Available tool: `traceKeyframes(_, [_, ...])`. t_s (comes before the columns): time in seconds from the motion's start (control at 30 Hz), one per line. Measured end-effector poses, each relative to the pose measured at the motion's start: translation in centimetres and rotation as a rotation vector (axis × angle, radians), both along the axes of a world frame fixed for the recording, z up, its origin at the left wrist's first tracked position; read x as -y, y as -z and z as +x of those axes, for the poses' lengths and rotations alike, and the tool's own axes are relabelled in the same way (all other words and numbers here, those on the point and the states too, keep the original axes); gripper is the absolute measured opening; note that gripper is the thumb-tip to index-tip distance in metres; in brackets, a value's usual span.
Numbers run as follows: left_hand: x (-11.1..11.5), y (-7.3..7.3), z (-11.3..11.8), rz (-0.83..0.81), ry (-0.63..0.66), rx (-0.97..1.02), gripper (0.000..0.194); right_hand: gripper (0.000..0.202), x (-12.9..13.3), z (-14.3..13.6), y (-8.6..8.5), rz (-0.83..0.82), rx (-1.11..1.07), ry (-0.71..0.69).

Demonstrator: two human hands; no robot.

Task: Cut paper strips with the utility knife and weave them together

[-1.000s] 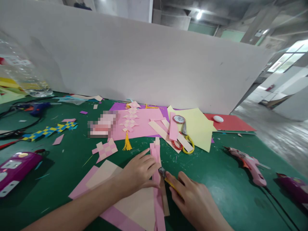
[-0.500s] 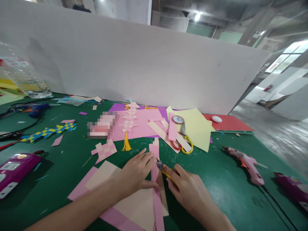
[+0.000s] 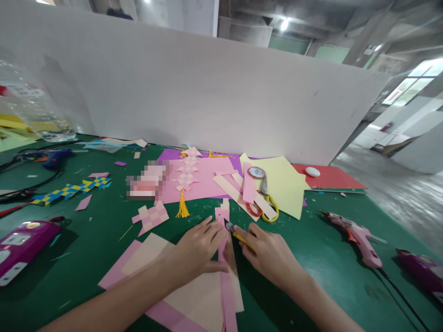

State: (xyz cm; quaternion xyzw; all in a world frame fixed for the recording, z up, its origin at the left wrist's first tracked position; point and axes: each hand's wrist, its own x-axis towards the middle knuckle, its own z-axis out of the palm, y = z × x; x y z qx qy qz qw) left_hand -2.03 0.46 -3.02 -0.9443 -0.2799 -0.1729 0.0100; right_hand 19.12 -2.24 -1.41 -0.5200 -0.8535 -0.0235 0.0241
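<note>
My right hand (image 3: 272,251) is closed around a yellow utility knife (image 3: 244,238). The knife's tip meets the pink paper strip (image 3: 226,288) near its far end, beside my left fingers. With fingers stretched out, my left hand (image 3: 200,246) lies on the strip and presses it down. Beneath it are a cream paper sheet (image 3: 199,302) and a pink sheet (image 3: 116,272) on the green table. Just beyond my left hand sits a small woven pink-and-cream piece (image 3: 152,216). Farther back is a woven ornament (image 3: 187,173) with a yellow tassel (image 3: 182,205).
Scissors (image 3: 270,212), a tape roll (image 3: 256,172) and paper strips (image 3: 247,184) lie on yellow paper (image 3: 289,184). To the right are a pink glue gun (image 3: 355,235) and a purple power strip (image 3: 420,269). Another purple power strip (image 3: 27,249) is at left. A white partition (image 3: 194,87) stands behind.
My right hand and the knife have shifted slightly away from me along the strip, toward its far end. My left hand stays pressed on the paper.
</note>
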Motion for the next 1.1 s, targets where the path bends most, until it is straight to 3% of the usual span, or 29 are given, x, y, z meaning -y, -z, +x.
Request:
traceKeyframes(0.23, [0.0,0.1,-0.1,0.004,-0.013,-0.031,0.065,0.037,-1.3,0.7,1.0,0.062,-0.011,0.077])
traceKeyframes(0.53, [0.0,0.5,-0.1,0.013,-0.006,0.014,0.065,0.035,0.1,1.7,1.5,0.158,-0.058,0.085])
traceKeyframes(0.8, [-0.4,-0.8,-0.3,-0.047,-0.128,0.168,0.022,0.038,1.6,2.3,0.8,0.212,-0.01,0.092])
traceKeyframes(0.9, [-1.4,-1.1,-0.9,-0.063,-0.225,0.232,0.016,0.041,2.6,1.2,0.2,0.247,-0.098,0.001])
traceKeyframes(1.03, [-2.7,-1.8,-1.3,-0.065,-0.318,0.263,0.014,0.065,3.9,-0.8,0.8,0.193,-0.171,-0.399])
traceKeyframes(1.1, [-2.9,-2.4,-1.1,-0.082,-0.321,0.232,0.015,0.066,4.2,-1.4,1.5,0.158,-0.121,-0.486])
